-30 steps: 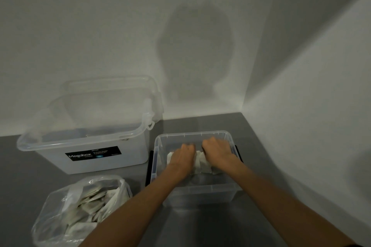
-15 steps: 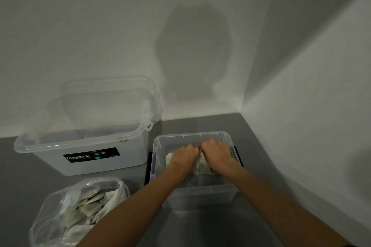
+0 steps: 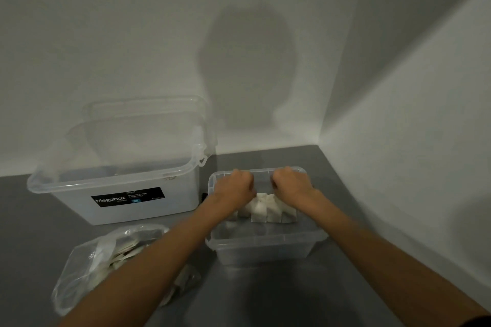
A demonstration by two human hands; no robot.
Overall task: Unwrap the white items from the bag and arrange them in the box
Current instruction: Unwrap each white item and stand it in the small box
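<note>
A small clear box [image 3: 265, 243] stands on the grey table near the right wall. Several white items [image 3: 261, 210] stand upright in a row inside it. My left hand [image 3: 235, 187] and my right hand [image 3: 291, 184] are both inside the box, knuckles up, just behind the row and a short gap apart. Their fingers curl downward out of sight, so I cannot tell whether they hold anything. A clear plastic bag [image 3: 85, 268] with more white items lies at the lower left, partly hidden by my left forearm.
A large clear tub [image 3: 119, 210] with a black Megabox label stands at the left, its lid [image 3: 148, 114] leaning against the back wall. White walls close the table at the back and right. Bare grey tabletop [image 3: 279, 295] lies in front of the small box.
Both hands have moved off the white items toward the box's far wall and spread slightly apart. The row of items now shows in front of them.
</note>
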